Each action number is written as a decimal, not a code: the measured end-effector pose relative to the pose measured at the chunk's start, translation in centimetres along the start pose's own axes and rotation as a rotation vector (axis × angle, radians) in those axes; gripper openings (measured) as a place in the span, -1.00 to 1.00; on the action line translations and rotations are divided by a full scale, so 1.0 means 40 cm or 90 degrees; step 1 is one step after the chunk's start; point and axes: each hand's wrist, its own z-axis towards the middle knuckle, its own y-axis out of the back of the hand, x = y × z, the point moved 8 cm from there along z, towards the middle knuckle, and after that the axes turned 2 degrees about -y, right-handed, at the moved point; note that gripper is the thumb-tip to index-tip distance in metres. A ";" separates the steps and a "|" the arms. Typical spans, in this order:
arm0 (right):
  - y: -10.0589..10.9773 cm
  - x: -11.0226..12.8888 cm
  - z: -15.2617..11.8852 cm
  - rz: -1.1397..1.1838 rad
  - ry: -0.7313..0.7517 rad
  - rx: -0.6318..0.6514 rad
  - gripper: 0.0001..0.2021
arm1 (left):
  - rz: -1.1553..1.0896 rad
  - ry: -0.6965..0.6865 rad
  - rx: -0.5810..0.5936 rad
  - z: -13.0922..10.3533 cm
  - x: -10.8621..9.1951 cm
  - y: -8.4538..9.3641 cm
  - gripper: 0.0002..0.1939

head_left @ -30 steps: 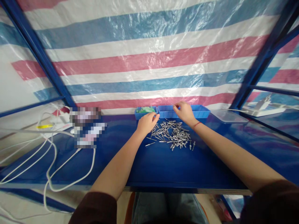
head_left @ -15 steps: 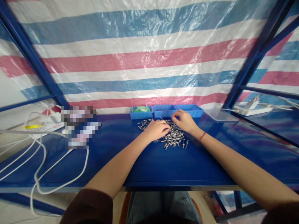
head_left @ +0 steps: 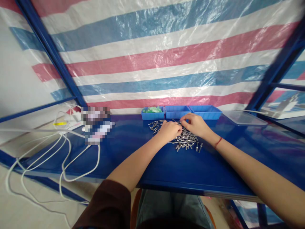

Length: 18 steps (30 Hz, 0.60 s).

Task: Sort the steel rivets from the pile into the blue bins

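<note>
Curling fingers: left hand bent well inward over the rivets, right hand arched beside it, thumb and forefinger close together; whether either grips a rivet cannot be told.
Rivets: heaped on the blue surface under and around both hands, some strewn left of the left hand, two lying at the pile's right edge.
Wristband: red, on the right wrist.
Bins: three, blue, in a row behind the heap, green material in the leftmost.
Plastic sheet: clear, flat, right of the bins.
Cables: white, looping across the surface's left end and over its edge.
Backdrop: red, white and blue stripes, behind the bins.
</note>
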 end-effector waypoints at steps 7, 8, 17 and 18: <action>-0.012 0.017 -0.002 -0.003 0.002 0.035 -0.81 | 0.006 0.035 0.054 -0.005 0.009 0.004 -0.75; -0.013 0.018 -0.003 -0.003 0.005 0.037 -0.81 | 0.003 0.045 0.062 -0.006 0.011 0.005 -0.75; -0.014 0.028 -0.005 0.000 0.014 0.043 -0.80 | -0.047 0.103 0.076 -0.012 0.025 0.004 -0.77; -0.014 0.029 -0.005 -0.001 0.013 0.044 -0.80 | -0.052 0.106 0.083 -0.011 0.027 0.001 -0.78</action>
